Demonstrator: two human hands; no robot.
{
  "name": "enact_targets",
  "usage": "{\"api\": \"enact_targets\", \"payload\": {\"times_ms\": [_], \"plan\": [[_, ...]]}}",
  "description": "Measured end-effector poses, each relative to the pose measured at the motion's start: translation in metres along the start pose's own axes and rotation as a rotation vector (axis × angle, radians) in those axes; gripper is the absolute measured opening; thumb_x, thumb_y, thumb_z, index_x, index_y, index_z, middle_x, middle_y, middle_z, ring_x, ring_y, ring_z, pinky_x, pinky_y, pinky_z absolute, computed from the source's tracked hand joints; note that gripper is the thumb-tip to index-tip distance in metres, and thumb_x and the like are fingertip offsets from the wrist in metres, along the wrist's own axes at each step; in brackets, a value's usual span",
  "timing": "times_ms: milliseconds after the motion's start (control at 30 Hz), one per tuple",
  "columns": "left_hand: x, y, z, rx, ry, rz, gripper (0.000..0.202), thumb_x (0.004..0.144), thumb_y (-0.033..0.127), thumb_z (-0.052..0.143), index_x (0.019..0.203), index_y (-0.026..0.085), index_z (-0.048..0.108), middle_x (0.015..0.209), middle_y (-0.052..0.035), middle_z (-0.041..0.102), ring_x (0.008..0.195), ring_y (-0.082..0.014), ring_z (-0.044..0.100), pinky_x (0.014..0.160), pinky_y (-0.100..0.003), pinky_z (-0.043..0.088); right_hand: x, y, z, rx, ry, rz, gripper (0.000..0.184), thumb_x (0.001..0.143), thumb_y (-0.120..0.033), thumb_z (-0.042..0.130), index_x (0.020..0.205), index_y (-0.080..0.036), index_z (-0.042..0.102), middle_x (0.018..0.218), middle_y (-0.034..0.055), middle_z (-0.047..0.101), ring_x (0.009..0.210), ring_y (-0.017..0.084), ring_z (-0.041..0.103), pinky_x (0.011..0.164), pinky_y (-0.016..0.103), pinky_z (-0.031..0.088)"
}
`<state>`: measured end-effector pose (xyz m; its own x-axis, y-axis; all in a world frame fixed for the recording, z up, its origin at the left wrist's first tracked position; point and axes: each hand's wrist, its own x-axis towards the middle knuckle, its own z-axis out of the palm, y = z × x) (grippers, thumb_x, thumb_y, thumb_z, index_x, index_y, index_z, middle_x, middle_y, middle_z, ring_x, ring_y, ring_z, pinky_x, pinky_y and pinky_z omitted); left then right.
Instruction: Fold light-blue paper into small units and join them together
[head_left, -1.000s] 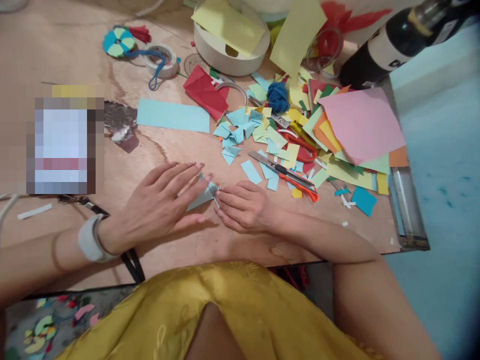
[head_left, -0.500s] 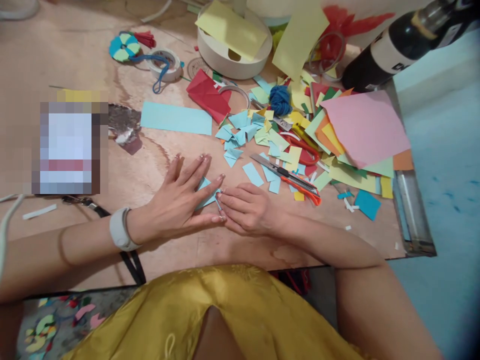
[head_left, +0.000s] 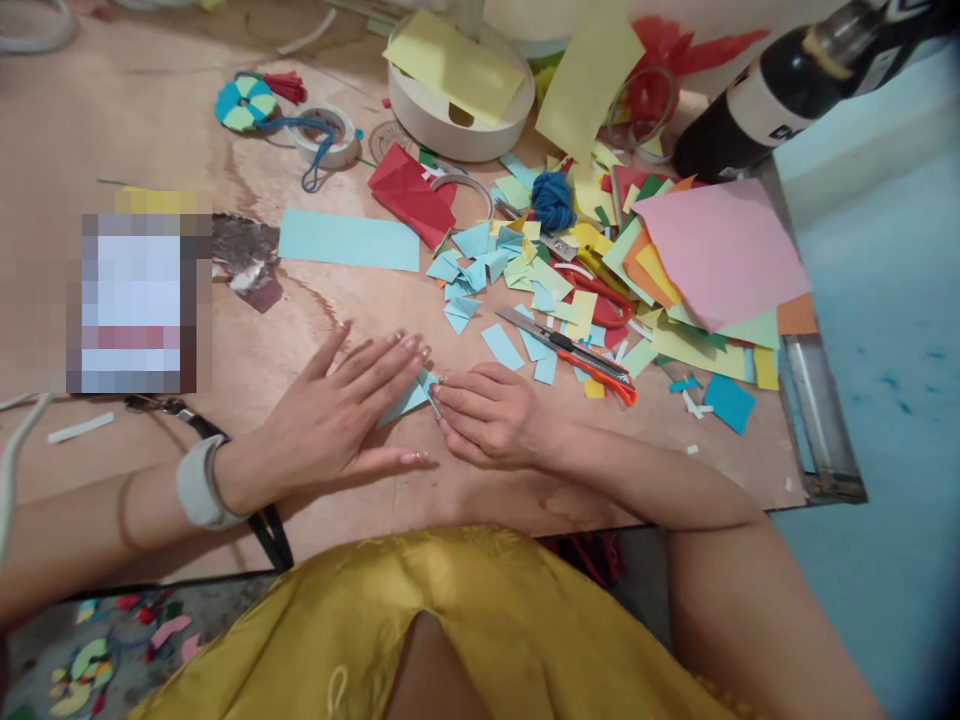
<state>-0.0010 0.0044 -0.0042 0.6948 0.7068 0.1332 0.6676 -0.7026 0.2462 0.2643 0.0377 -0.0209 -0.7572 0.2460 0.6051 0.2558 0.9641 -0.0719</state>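
Observation:
A small light-blue folded paper piece (head_left: pixel 407 402) lies on the wooden table between my hands. My left hand (head_left: pixel 349 400) is flat with its fingers spread, beside and partly over the paper's left side. My right hand (head_left: pixel 491 415) has its fingers pressed together on the paper's right corner. Beyond the hands lie several folded light-blue pieces (head_left: pixel 461 313) in a loose heap. A box cutter (head_left: pixel 566 350) with an orange and black handle rests to the right of them. A light-blue paper strip (head_left: pixel 349 238) lies further back.
Red-handled scissors (head_left: pixel 604 300), blue yarn (head_left: pixel 553 200) and paper scraps crowd the right side. A pink sheet (head_left: pixel 724 255) tops a paper stack. A dark bottle (head_left: pixel 750 120) stands back right, near a white round base (head_left: pixel 457 125). Masking tape (head_left: pixel 330 140) lies further left. A blurred-out object (head_left: pixel 135 290) is at left.
My left hand has slid left and its thumb has come away from my right fingertips, so more of the folded paper shows. My right hand stays on the paper's corner.

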Motion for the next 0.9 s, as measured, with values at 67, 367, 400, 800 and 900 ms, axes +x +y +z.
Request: {"api": "enact_targets", "payload": {"times_ms": [67,367,400,800,900], "plan": [[-0.0056,0.0044,0.0037,-0.009,0.002,0.055,0.093,0.102,0.073,0.047,0.169,0.011,0.026,0.168,-0.0234,0.042,0.157,-0.0353,0.041,0.133,-0.057,0.017,0.0002,0.0002,0.0,-0.008,-0.007,0.013,0.016,0.101,-0.021,0.062,0.091,-0.02,0.075,0.106,0.0038,0.08,0.101,0.018,0.072,0.085,0.036,0.055],[-0.0078,0.0015,0.0092,-0.032,0.027,0.065,0.083,0.106,0.068,0.043,0.165,0.01,0.035,0.165,-0.0231,0.045,0.156,-0.036,0.043,0.132,-0.061,0.023,0.0045,0.0029,0.0034,-0.056,-0.033,0.209,0.023,0.096,-0.029,0.063,0.114,-0.017,0.068,0.101,0.0072,0.077,0.091,0.023,0.067,0.084,0.041,0.046],[-0.0074,0.0019,0.0088,-0.038,0.033,0.062,0.084,0.106,0.068,0.043,0.166,0.01,0.034,0.165,-0.023,0.046,0.155,-0.0359,0.043,0.132,-0.062,0.023,0.0049,0.0026,0.0037,-0.065,-0.047,0.211,0.024,0.096,-0.03,0.062,0.116,-0.017,0.067,0.102,0.0068,0.077,0.091,0.023,0.067,0.085,0.041,0.044],[-0.0068,0.0031,0.0073,-0.048,0.017,0.036,0.084,0.103,0.069,0.051,0.164,0.013,0.039,0.166,-0.0205,0.046,0.155,-0.0362,0.044,0.133,-0.06,0.021,-0.0021,-0.0002,-0.0029,-0.067,-0.073,0.186,0.016,0.094,-0.023,0.056,0.106,-0.02,0.067,0.094,-0.0003,0.076,0.096,0.019,0.067,0.092,0.043,0.038],[-0.0069,0.0026,0.007,-0.055,0.012,0.032,0.082,0.103,0.068,0.051,0.165,0.016,0.038,0.167,-0.0195,0.044,0.155,-0.0354,0.044,0.133,-0.06,0.02,-0.0034,0.0003,-0.003,-0.078,-0.051,0.183,0.011,0.093,-0.023,0.057,0.097,-0.021,0.066,0.09,-0.0014,0.074,0.093,0.018,0.066,0.093,0.043,0.038]]}}
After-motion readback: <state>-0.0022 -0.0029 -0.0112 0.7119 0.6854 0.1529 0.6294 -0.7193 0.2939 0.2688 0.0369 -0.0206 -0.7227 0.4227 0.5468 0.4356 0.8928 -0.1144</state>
